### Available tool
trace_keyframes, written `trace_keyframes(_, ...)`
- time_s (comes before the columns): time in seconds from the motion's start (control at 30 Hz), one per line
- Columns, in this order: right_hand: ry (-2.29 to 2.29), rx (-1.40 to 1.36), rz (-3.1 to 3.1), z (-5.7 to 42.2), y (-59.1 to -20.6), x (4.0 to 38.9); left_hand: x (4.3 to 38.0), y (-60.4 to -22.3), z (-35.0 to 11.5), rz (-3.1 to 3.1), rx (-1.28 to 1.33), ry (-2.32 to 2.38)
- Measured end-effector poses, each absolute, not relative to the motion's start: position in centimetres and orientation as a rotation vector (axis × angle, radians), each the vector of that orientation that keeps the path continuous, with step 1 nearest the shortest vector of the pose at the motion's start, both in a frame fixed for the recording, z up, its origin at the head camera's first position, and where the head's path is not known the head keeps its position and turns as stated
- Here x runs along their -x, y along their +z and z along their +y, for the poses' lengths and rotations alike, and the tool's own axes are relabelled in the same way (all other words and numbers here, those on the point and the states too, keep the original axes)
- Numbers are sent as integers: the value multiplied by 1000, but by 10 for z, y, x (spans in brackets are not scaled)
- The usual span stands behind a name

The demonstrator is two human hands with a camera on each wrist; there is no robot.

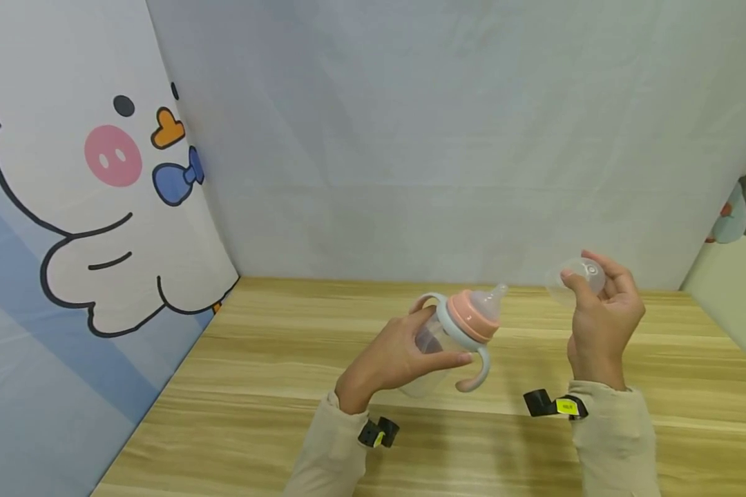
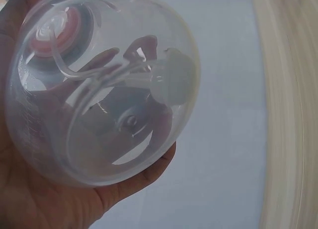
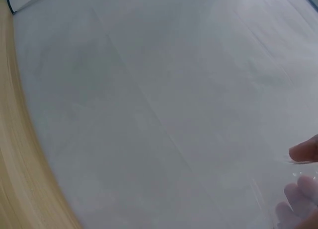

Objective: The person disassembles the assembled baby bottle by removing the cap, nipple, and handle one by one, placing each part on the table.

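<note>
Bottle (image 1: 463, 323) is up over the table (image 1: 255, 359), left hand (image 1: 400, 352) wrapped round its body, so that's the nearer hand. Right hand (image 1: 606, 321) is off to the right, pinching the clear cap (image 1: 586, 268), well apart. The bottle's long axis tilts, nipple (image 1: 491, 298) pointing up and right, toward the cap's side.

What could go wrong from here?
1. The tilted, clear plastic bottle with its peach collar could slip: only the left grip holds it.
2. The clear, rounded plastic cap might drop: the right grip pinches it in the air.
3. The bottle's uncovered translucent teat could get touched.
</note>
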State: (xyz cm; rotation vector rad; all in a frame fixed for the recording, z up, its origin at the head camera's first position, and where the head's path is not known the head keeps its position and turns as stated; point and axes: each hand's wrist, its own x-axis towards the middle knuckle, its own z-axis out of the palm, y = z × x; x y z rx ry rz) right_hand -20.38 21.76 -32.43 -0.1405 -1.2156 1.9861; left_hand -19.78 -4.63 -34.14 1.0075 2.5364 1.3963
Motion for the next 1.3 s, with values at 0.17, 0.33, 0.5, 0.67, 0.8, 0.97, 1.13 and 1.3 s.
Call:
trace_keyframes(0.17, 1972, 180, -1237, 219, -325, 204, 198, -341, -46, 2534, -1010, 1393)
trace_keyframes(0.33, 1952, 229, -1273, 220, -327, 205, 198, -342, -47, 2537, -1010, 1384)
trace_keyframes(0.5, 1953, 260, -1307, 221, -329, 205, 198, -342, -47, 2539, -1001, 1388)
trace_keyframes(0.67, 1959, 281, -1323, 223, -331, 205, 198, -341, -48, 2545, -986, 1383)
trace_keyframes(0.8, 1953, 293, -1329, 223, -333, 207, 199, -341, -48, 2561, -979, 1377)
trace_keyframes(0.97, 1961, 315, -1329, 224, -336, 210, 200, -342, -49, 2567, -977, 1385)
trace_keyframes(1.13, 1968, 334, -1342, 226, -339, 211, 200, -342, -49, 2560, -988, 1391)
trace_keyframes(1.3, 1975, 340, -1351, 227, -340, 212, 200, -342, -50, 2565, -985, 1388)
